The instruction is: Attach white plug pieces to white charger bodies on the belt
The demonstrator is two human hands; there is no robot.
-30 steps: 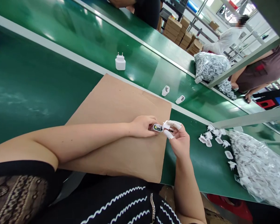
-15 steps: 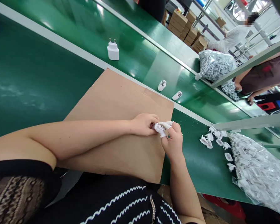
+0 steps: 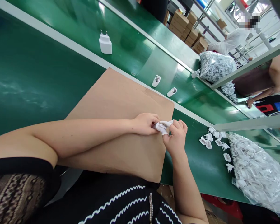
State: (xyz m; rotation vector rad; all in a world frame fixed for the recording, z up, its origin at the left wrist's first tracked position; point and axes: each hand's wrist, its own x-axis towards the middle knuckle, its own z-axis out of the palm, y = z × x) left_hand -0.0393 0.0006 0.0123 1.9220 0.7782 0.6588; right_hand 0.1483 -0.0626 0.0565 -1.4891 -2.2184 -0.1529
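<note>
One white plastic charger shell [image 3: 155, 126], held by left grip [image 3: 146, 124], now looks covered: right grip [image 3: 176, 137] pinches white pronged cap [image 3: 162, 124] there.

held piece [image 3: 157, 125]: white | finger cots [image 3: 164, 131]: white | cardboard [image 3: 123, 99]: tan | worktop [image 3: 42, 74]: green | top [image 3: 116, 193]: black, white wavy stripes

Leftward, my left hand [image 3: 143, 124] could pass freely over the cardboard [image 3: 116, 99]; rightward, my right hand [image 3: 176, 137] would meet loose white plug pieces [image 3: 209, 137], then the packed plastic bag [image 3: 254, 171] (a wide, bulging one).
</note>
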